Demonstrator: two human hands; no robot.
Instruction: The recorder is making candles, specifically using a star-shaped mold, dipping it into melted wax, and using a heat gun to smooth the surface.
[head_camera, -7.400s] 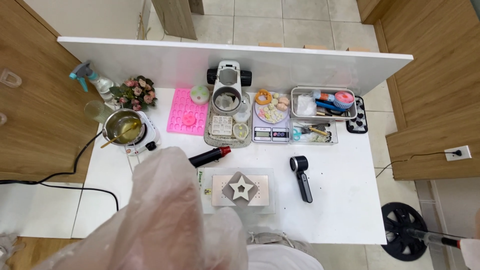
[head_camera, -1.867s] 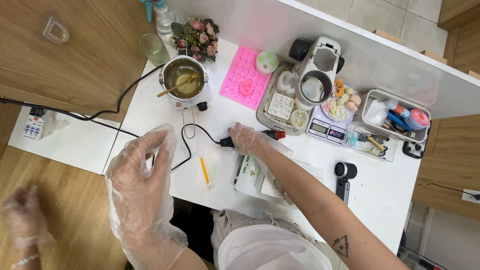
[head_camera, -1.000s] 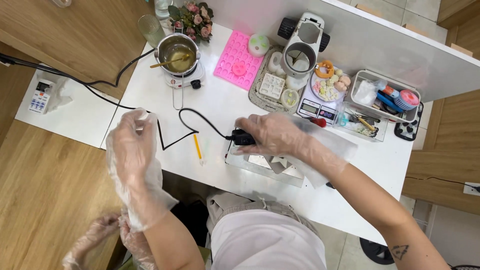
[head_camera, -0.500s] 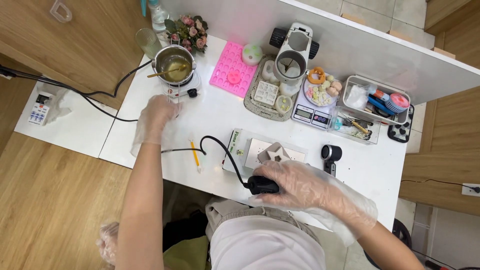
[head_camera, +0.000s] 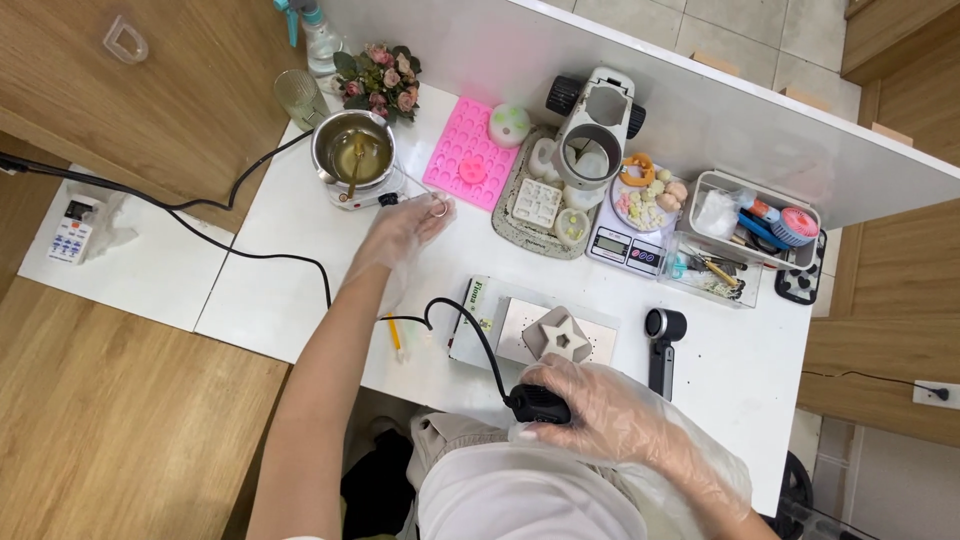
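Both my hands wear clear plastic gloves. My right hand (head_camera: 595, 410) grips a black corded tool (head_camera: 540, 404) at the near edge of the white table (head_camera: 300, 250); its black cable (head_camera: 470, 330) loops up and left. Just above it a grey star-shaped mould (head_camera: 560, 336) rests on a metal tray (head_camera: 600, 345). My left hand (head_camera: 405, 230) reaches toward the handle of the small metal melting pot (head_camera: 354, 158) on its heater, fingers spread, holding nothing.
A pink silicone mould (head_camera: 465, 155), grey tray of small moulds (head_camera: 535, 205), digital scale (head_camera: 625, 245), clear box of tools (head_camera: 750, 225) and black handheld device (head_camera: 662, 345) line the table. Flowers (head_camera: 380, 80) and a glass (head_camera: 298, 95) stand at far left.
My right hand has carried the black tool from the table's middle to its near edge. My left hand has moved right and up, toward the melting pot's handle.
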